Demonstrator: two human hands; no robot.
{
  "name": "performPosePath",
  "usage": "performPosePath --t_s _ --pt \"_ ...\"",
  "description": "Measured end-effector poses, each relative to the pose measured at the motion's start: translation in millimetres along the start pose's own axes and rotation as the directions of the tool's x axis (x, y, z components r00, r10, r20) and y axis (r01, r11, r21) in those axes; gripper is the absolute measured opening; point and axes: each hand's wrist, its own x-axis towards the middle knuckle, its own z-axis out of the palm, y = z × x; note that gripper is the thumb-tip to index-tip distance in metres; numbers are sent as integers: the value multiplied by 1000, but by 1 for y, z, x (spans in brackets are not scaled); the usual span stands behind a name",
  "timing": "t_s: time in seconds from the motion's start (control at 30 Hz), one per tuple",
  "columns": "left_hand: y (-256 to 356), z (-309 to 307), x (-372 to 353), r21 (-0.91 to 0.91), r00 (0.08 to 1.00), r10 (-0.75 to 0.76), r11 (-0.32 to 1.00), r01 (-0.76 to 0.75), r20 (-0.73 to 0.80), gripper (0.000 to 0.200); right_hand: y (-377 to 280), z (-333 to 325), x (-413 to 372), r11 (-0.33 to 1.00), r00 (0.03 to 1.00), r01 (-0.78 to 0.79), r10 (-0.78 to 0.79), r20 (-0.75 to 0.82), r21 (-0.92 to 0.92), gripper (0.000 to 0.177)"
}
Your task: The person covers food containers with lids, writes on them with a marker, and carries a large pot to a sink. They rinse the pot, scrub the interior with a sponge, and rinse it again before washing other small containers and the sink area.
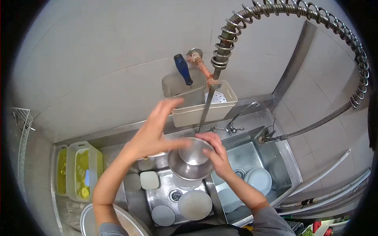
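A shiny metal bowl (188,169) is held over the divider between the two sink basins. My right hand (217,154) grips its right rim, thumb on the inner side and fingers behind. A smaller round metal shape (193,152) shows inside the bowl. My left hand (151,135) is raised at the bowl's left, fingers spread apart, with the thumb blurred across the upper rim. Below the bowl, a large white bowl (195,205), a round plate (163,215) and a squarish white dish (149,180) lie in the left basin (155,200).
White plates (259,181) are in the right basin (248,151). A spring hose (224,43) arches overhead beside a faucet (232,128). Plastic bins (204,115) hold a blue-handled tool (182,67). Tubs of yellow-green liquid (82,167) and a big pot (87,220) stand at left.
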Motion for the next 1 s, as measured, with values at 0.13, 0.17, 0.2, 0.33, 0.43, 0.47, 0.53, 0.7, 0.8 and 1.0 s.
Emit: performPosePath --t_s 0.13,0.17,0.2,0.33,0.43,0.47,0.53,0.7,0.8,1.0 --pt "-16 -22 -57 -139 939 -245 949 284 241 55 -30 35 43 983 970 68 -105 221 169 42" --pt "-19 -30 -62 -164 929 -302 926 339 213 55 -34 40 51 978 952 77 -129 276 195 43" --pt "-20 -38 -66 -198 900 -398 881 429 177 52 -33 38 61 987 956 162 -157 249 1 47" --pt "-36 -70 -87 -167 827 -542 811 561 149 38 -20 5 115 680 971 177 -240 13 -712 51" --pt "-35 -73 -86 25 877 -455 889 457 154 32 1 0 146 477 979 138 -200 46 -868 33" --pt "-31 -70 -83 89 896 -419 908 410 147 30 1 3 152 444 981 141 -184 64 -885 28" --pt "-30 -63 -70 258 954 -277 936 241 113 30 -6 9 160 417 959 217 -259 113 -883 23" --pt "-30 -67 -2 245 966 -161 963 110 200 30 -47 25 180 354 918 347 -317 238 -868 20" --pt "-47 -79 27 312 993 30 948 -66 118 28 -87 29 189 359 876 413 -409 257 -837 20" --pt "0 -141 25 232 979 -204 952 201 -10 29 -125 31 222 509 663 711 -716 220 -485 16"
